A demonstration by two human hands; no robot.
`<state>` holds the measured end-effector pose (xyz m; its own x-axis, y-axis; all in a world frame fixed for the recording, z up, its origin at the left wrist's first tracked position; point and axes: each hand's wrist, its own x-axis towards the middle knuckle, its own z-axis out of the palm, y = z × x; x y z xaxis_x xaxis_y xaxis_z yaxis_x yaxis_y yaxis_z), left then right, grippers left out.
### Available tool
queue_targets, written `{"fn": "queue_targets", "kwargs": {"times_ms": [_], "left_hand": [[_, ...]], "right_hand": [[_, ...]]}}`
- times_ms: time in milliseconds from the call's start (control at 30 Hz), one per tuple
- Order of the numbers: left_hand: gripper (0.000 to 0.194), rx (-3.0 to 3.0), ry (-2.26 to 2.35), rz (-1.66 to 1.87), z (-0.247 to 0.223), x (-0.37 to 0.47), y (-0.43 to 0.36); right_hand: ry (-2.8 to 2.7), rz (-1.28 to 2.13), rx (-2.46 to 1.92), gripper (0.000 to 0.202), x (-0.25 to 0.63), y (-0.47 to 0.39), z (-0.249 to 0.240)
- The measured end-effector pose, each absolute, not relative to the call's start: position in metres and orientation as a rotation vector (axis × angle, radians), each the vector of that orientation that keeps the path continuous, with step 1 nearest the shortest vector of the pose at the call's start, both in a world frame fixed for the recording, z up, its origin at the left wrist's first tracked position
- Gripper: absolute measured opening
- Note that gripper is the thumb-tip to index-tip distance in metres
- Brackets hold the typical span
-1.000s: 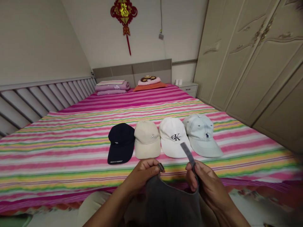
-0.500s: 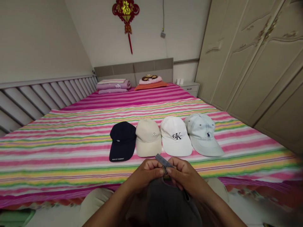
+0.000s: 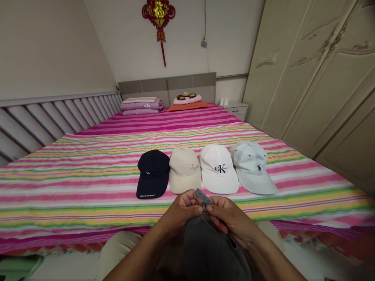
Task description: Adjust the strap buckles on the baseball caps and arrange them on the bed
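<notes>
A dark grey cap [image 3: 211, 249] hangs low in front of me, its strap end up and its adjusting strap [image 3: 202, 196] poking out above the fingers. My left hand [image 3: 186, 207] pinches the strap by its metal buckle [image 3: 204, 207]. From the other side, my right hand [image 3: 225, 212] grips the strap close to the buckle, fingers curled under the cap's back opening. Beyond my hands lie a navy cap [image 3: 152, 171], a beige cap [image 3: 184, 171], a white cap [image 3: 218, 168] and a pale blue cap [image 3: 252, 166], side by side with brims toward me.
The caps rest on a striped bedspread [image 3: 88, 175]. Folded bedding [image 3: 142, 106] and a pink pillow [image 3: 187, 100] lie near the headboard [image 3: 187, 84]. A slatted rail [image 3: 58, 117] runs along the left, a wardrobe [image 3: 307, 86] along the right. Part of a green stool [image 3: 22, 267] shows lower left.
My fingers have shifted slightly at the buckle, and the strap's free end has turned a little. The row of caps stays put; the view has moved slightly.
</notes>
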<state>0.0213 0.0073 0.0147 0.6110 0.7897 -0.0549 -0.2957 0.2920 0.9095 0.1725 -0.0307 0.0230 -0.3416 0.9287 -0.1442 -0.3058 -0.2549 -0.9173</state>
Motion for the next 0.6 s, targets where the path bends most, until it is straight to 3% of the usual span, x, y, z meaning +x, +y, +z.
{"fn": "queue_targets", "kwargs": {"times_ms": [600], "left_hand": [[0.019,0.674,0.413,0.853,0.002,0.018,0.001]], "right_hand": [[-0.892,1.676,-0.85,0.028,0.172,-0.031,0.005]]}}
